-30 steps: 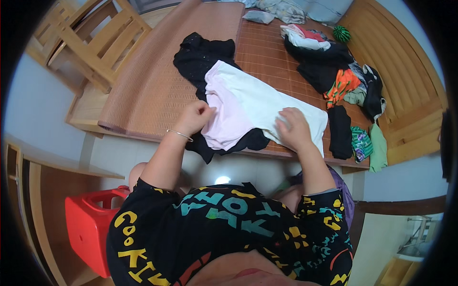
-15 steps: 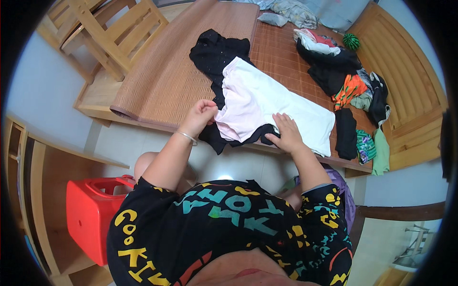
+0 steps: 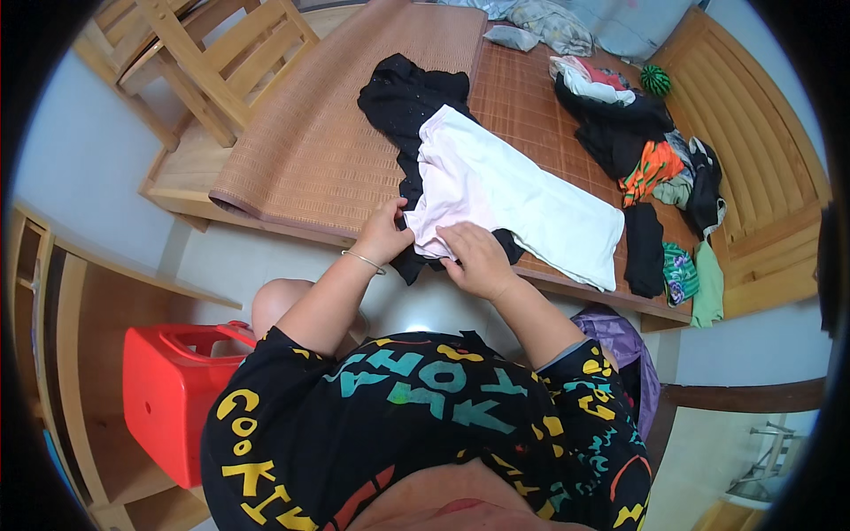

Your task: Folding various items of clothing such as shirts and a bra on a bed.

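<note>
A white garment with a pale pink end (image 3: pixel 553 221) lies spread at the front of the bed, on top of a black garment (image 3: pixel 412 93) that shows beyond its far and left sides. At the pink end, my left hand (image 3: pixel 384 235) has its edge between thumb and fingers. My right hand (image 3: pixel 481 258) rests on the same pink cloth, close beside the left, palm down with fingers stretched out. Part of the black cloth hangs over the bed's front edge below my hands.
A rolled-edge woven mat (image 3: pixel 301 150) covers the bed's left part. Folded dark cloth (image 3: pixel 644 250) and a heap of clothes (image 3: pixel 620 124) lie at the right, near a wooden headboard (image 3: pixel 744 168). A red stool (image 3: pixel 168 403) and wooden chair (image 3: pixel 239 62) stand left; a purple bag (image 3: pixel 624 345) is below the bed edge.
My right hand has moved left from the white part onto the pink end, next to my left hand. The left hand has shifted slightly nearer and right along the pink edge.
</note>
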Tool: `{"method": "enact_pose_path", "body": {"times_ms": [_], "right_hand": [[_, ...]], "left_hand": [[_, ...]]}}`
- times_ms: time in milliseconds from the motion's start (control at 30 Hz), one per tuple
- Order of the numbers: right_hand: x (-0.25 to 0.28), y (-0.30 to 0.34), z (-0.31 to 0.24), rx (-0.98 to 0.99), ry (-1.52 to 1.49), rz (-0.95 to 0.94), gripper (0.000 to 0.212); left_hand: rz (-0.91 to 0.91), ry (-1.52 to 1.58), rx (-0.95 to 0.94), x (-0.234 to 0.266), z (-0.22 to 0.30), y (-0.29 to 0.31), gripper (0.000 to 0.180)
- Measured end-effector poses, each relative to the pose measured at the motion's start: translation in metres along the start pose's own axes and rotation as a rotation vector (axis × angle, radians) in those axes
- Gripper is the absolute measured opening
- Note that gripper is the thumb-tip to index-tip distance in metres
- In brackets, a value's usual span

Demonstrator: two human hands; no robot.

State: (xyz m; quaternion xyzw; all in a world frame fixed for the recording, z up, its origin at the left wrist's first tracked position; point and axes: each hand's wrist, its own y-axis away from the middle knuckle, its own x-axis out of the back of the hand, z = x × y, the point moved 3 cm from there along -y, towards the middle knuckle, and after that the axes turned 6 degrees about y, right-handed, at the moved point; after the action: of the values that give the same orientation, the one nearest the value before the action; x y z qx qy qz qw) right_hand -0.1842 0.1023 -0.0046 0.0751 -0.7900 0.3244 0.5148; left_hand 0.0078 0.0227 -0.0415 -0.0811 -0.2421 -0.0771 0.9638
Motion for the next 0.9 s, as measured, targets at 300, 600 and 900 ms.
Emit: {"method": "enact_pose_path", "body": {"times_ms": [300,600,900], "right_hand": [[-0.039,0.020,0.065,-0.696,-0.831,0.136,0.025],[-0.036,0.019,0.065,-1.033,-1.503,0.342,0.029],[-0.043,0.023,0.045,-0.626,-0.624,0.186,0.054]], "left_hand": [[-0.121,0.440,0.105,0.003,-0.008,-0.002,0.016],[-0.086,-0.247,-0.045,-0.007,0.036,0.014,0.041],[-0.134,-0.510,-0.281,-0.014,0.064,0.038,0.035]]}}
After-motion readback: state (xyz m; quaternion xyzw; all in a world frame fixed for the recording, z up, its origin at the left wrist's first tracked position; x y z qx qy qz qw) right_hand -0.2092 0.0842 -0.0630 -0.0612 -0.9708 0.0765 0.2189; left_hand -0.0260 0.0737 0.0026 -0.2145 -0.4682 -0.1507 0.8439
